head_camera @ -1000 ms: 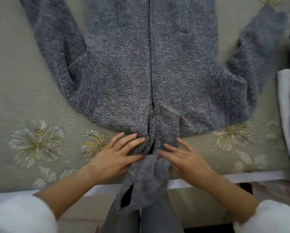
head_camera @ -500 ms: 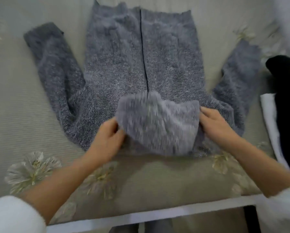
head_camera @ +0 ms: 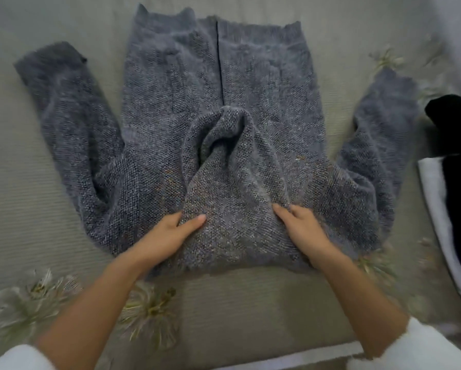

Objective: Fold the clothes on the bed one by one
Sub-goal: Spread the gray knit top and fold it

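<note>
A grey knitted zip hoodie (head_camera: 264,84) lies flat on the bed (head_camera: 23,209), hem at the far side, both sleeves spread outwards. Its hood (head_camera: 229,161) is folded up over the chest, bunched with an open hollow at its tip. My left hand (head_camera: 167,236) grips the hood's left edge near the collar, thumb on top and fingers tucked under the fabric. At the hood's right edge rests my right hand (head_camera: 301,228), fingers curled into the knit. White fluffy cuffs cover both my wrists at the bottom corners.
The bedcover is grey-green with pale embroidered flowers (head_camera: 149,313) near the front edge. A black garment (head_camera: 456,156) on a white folded cloth (head_camera: 437,217) lies at the right. The bed's white front edge (head_camera: 290,359) runs along the bottom.
The hood hung over the bed's front edge; both hands lifted it and flipped it up onto the hoodie's chest. They now hold its sides down by the collar.
</note>
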